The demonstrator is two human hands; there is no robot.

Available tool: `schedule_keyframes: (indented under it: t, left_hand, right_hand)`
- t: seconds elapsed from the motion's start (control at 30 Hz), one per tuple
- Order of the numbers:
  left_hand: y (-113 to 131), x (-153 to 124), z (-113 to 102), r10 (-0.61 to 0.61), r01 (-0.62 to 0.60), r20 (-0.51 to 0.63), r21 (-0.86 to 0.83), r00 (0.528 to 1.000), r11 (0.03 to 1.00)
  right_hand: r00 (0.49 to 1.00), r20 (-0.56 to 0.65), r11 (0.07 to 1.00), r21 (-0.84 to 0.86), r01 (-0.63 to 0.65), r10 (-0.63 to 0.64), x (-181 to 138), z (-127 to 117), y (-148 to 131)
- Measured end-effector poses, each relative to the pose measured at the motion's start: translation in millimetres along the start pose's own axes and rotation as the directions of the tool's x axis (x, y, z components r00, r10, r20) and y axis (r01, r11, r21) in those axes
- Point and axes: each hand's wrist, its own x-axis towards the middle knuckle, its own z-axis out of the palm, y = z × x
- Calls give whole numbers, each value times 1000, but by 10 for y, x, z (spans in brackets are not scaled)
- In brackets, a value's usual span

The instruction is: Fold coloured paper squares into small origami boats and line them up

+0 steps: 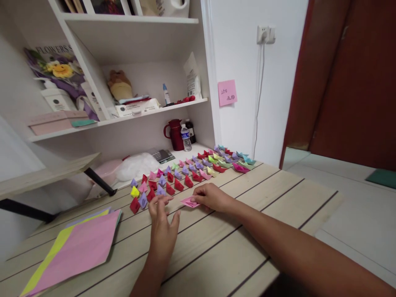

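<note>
Between thumb and fingers, my right hand (212, 197) pinches a small folded piece of pink paper (188, 201) just above the wooden table. To its left, my left hand (163, 218) is raised with fingers spread and nothing in it. Its fingertips are near the front row of folded paper boats. Those boats, such as a red paper boat (170, 189) and a purple one (142, 201), stand in several rows across the table's far side. A magenta paper boat (240, 168) is at the right end.
Pink, yellow and purple paper sheets (80, 243) lie stacked at the left of the slatted table (216, 255). Behind stand white shelves (136, 31), a dark red jug (175, 135) and a water bottle (186, 138). A raised wooden ledge (46, 173) juts in at left.
</note>
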Motion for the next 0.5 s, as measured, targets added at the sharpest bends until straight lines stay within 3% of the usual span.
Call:
schedule_keyframes:
  t: [0.2, 0.4, 0.5]
  left_hand:
    - [-18, 2, 18, 87, -90, 126, 21, 988, 996]
    - [-89, -5, 66, 69, -67, 275, -20, 959, 998]
    - [-75, -4, 74, 45, -42, 291, -17, 956, 999]
  right_hand:
    - [995, 85, 997, -51, 55, -51, -51, -13, -48]
    - [987, 153, 995, -68, 69, -58, -94, -34, -91]
    - [984, 172, 994, -78, 70, -55, -100, -32, -91]
